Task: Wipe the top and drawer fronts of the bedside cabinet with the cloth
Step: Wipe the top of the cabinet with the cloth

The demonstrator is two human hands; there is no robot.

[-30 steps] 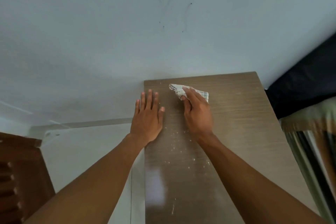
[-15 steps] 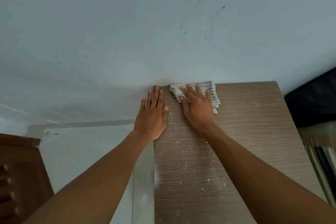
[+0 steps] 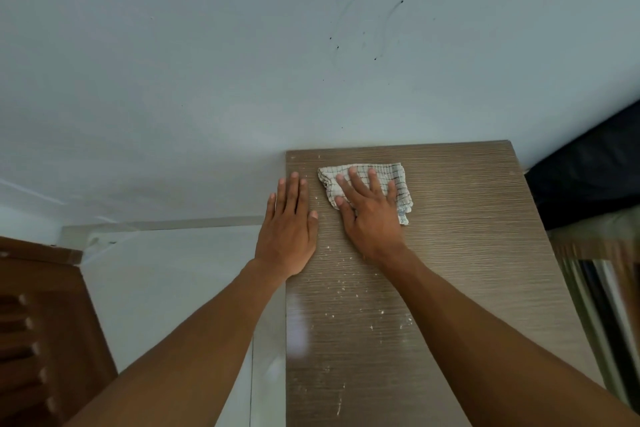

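Observation:
The bedside cabinet top [image 3: 467, 253] is brown wood grain, seen from above against the wall. White crumbs and dust specks lie scattered across its near left part. A white checked cloth [image 3: 398, 180] lies flat near the back left of the top. My right hand [image 3: 369, 211] presses down on the cloth with fingers spread. My left hand [image 3: 289, 229] rests flat on the cabinet's left edge, fingers together, holding nothing. The drawer fronts are out of sight.
A pale wall [image 3: 242, 62] with dark scuff marks rises right behind the cabinet. A dark bed headboard [image 3: 588, 177] and striped bedding [image 3: 609, 288] sit to the right. Pale floor tiles [image 3: 166, 288] and a brown wooden door [image 3: 34, 322] are to the left.
My right hand drew the cloth back a little from the rear edge and rightward, and the cloth lies spread flatter. My left hand slid slightly nearer along the left edge.

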